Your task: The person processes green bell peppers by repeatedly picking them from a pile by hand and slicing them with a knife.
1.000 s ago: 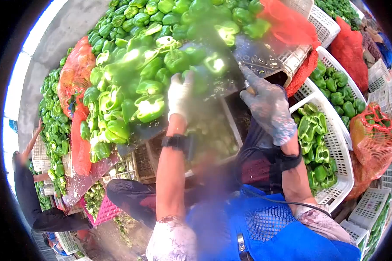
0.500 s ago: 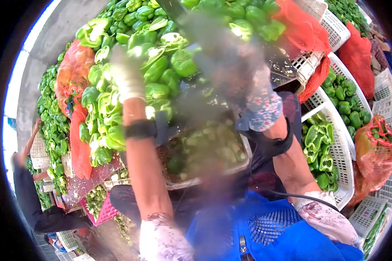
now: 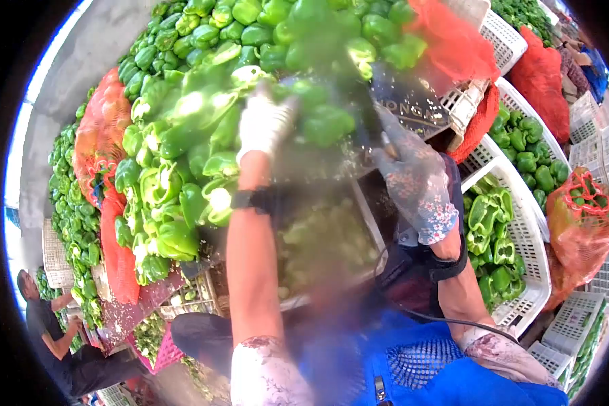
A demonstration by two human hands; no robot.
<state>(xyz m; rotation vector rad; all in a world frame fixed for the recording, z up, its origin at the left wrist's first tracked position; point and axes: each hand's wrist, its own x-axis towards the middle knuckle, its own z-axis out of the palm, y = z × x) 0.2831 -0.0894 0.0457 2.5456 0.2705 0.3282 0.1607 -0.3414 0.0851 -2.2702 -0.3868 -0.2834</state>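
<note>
My left hand [image 3: 267,125], in a white glove, reaches over the pile of green bell peppers [image 3: 257,35]. Its fingertips are blurred, but the thumb stands apart and I see nothing held. A cut pepper [image 3: 247,74] lies just beyond the fingers, and a whole green pepper [image 3: 326,126] is to their right. My right hand [image 3: 416,179], in a grey glove with a floral cuff, is closed around the handle of a knife [image 3: 368,101], whose dark blade points up and away. Below the hands, a tray [image 3: 369,210] holds pale green pieces, partly hidden by a blur.
Cut peppers [image 3: 162,183] are heaped at left beside an orange mesh sack [image 3: 101,128]. White crates [image 3: 531,277] with halved and whole peppers stand at right, near another filled mesh bag [image 3: 582,210]. A dark-clothed person [image 3: 51,325] is at far left.
My left hand has moved right across the pile, away from the cut peppers. My right hand has come down and to the right, and the knife in it shows more clearly.
</note>
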